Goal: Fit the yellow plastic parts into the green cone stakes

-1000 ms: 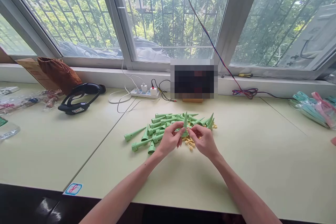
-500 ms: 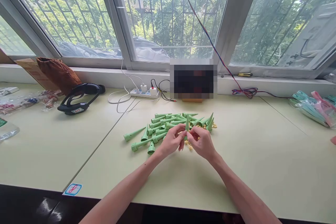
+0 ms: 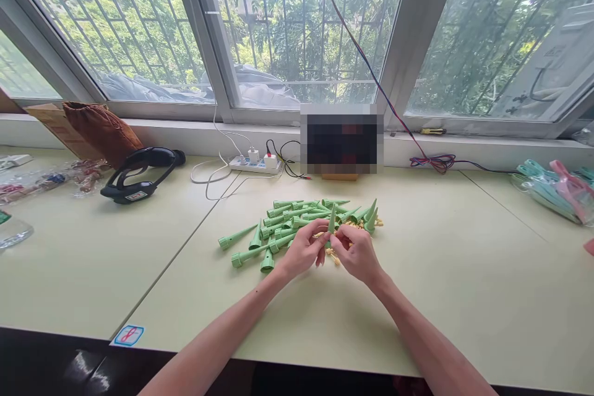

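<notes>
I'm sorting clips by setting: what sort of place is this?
Likely a workroom: green cones piled on a table, a power strip at its back, and barred windows beyond.

Cones: mid-table | Small pegs: along cones' near and right sides | Upright cone: between left hand and right hand | Power strip: behind cones, leftward | Headset: far left, before pouch | Wire coil: right rear | Cutter: on ledge, behind coil

Green cones are smooth plastic (matt, perhaps, seen this small); brown pouch, cloth.
</notes>
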Available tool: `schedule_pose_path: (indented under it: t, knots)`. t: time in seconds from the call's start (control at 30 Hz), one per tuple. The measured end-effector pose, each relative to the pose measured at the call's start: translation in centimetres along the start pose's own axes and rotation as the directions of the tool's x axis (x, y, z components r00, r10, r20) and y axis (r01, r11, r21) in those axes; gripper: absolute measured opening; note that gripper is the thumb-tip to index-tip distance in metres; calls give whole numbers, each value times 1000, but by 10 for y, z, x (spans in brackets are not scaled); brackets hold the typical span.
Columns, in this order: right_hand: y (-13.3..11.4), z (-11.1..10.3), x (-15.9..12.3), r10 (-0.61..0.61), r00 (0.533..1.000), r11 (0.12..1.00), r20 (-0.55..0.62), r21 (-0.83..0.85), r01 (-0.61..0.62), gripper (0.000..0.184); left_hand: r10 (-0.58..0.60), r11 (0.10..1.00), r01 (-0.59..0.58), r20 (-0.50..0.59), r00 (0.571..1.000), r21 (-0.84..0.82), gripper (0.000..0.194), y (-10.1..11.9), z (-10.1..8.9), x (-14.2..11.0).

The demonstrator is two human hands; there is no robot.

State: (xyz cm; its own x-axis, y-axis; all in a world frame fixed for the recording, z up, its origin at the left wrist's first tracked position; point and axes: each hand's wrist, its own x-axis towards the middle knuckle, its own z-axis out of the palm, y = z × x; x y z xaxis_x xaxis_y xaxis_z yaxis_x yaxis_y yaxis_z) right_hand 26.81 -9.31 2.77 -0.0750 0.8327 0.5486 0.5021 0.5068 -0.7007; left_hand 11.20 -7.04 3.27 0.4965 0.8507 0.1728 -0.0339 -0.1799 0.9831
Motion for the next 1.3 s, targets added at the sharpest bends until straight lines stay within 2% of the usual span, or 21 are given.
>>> schedule_pose_path:
  t: [0.43, 0.63, 0.93, 1.07, 1.2, 1.3]
  knots:
    - [-3, -1, 1, 32, 999, 999, -4, 35, -32, 31, 2, 1000, -2, 2, 1000, -14, 38, 2, 1, 0]
    - [-1, -1, 0, 49, 998, 998, 38, 46, -51, 33, -38, 998, 39, 10, 999, -51, 34, 4, 1, 1]
    - [-2, -1, 1, 35, 999, 998, 41, 54, -38, 35, -69, 995, 69, -2, 998, -69, 35, 3, 1, 1]
    - [-3, 0, 1, 36, 999, 998, 41, 59, -39, 36, -103, 993, 101, -33, 994, -59, 37, 4, 0, 1]
    - [-1, -1, 1, 37, 998, 998, 43, 59, -39, 34, -106, 994, 108, -70, 992, 22, 36, 9, -4, 2]
    - [0, -2, 1, 28, 998, 998, 50, 50, -31, 34, -103, 991, 114, -140, 985, 73, 35, 12, -8, 3]
